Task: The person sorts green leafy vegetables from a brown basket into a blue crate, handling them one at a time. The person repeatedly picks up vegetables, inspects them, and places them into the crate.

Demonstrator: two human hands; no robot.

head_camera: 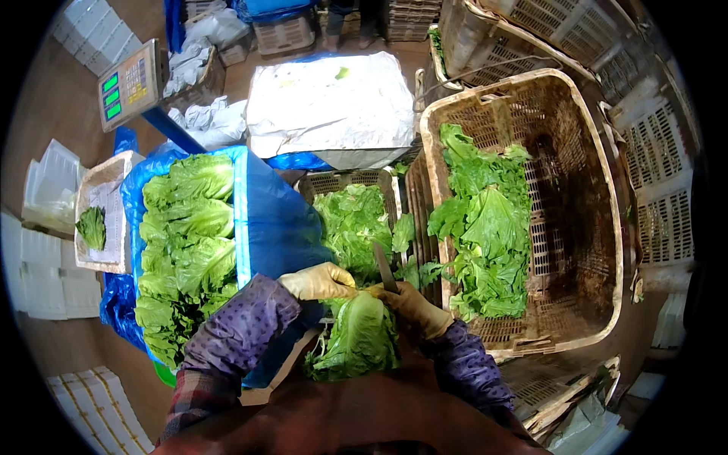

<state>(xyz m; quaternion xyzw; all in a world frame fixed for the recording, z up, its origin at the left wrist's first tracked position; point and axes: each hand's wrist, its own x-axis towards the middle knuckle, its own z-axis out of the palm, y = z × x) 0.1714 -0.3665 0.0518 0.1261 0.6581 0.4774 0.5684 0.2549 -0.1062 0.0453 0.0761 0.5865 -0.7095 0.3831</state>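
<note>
A head of romaine-type lettuce (364, 335) rests against the brown apron at my lap, its butt end pointing away from me. My left hand (318, 282), in a pale yellow glove, pinches at that butt end with bent fingers. What lies between its fingertips is too small to tell. My right hand (418, 307), gloved too, grips a knife (384, 267) with the blade pointing up and away. Its fingertips also meet the butt end of the lettuce. Just beyond both hands, loose green leaves (352, 224) fill a plastic crate (318, 183).
On the left, a blue-lined crate (242, 227) holds rows of lettuce heads (202, 219). A large brown crate (611, 227) on the right contains leafy lettuce (492, 233). Ahead are a white-covered stack (333, 108) and a digital scale (129, 85). A person's legs (355, 23) show beyond.
</note>
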